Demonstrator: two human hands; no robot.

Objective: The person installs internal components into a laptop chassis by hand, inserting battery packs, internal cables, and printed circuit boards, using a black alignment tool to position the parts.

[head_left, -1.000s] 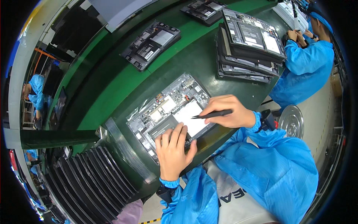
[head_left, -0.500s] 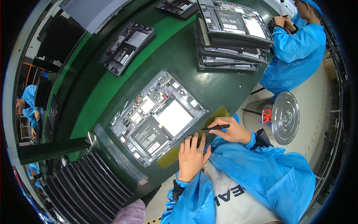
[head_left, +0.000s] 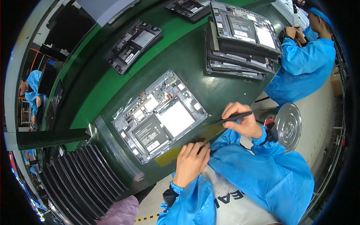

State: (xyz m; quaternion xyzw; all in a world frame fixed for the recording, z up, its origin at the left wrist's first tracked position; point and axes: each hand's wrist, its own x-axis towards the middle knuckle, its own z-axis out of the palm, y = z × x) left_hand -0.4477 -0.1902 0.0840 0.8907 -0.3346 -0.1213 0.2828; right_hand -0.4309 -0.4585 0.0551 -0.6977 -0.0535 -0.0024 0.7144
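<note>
Opened tablet chassis (head_left: 160,116) is laid flat on the green bench (head_left: 187,48), back cover off, battery and boards exposed; long axis is run diagonally, lower-left to upper-right. It is placed up and to the left of both hands.

Black tweezers (head_left: 229,119) are pinched in the right hand (head_left: 243,122), fingers closed round the shaft, tip pointed left toward the chassis' near right corner; the tip is seen just beside that corner, apart from it. The left hand (head_left: 191,163) is laid palm-down, fingers loosely extended, nothing gripped, fingertips pressed on a yellow strip (head_left: 176,153) along the bench's near edge, just below the chassis' lower long side.

Both hands sit close; the tweezer tip is nearer the chassis.

Stack of similar chassis (head_left: 240,41) is seen well apart, upper right.
</note>
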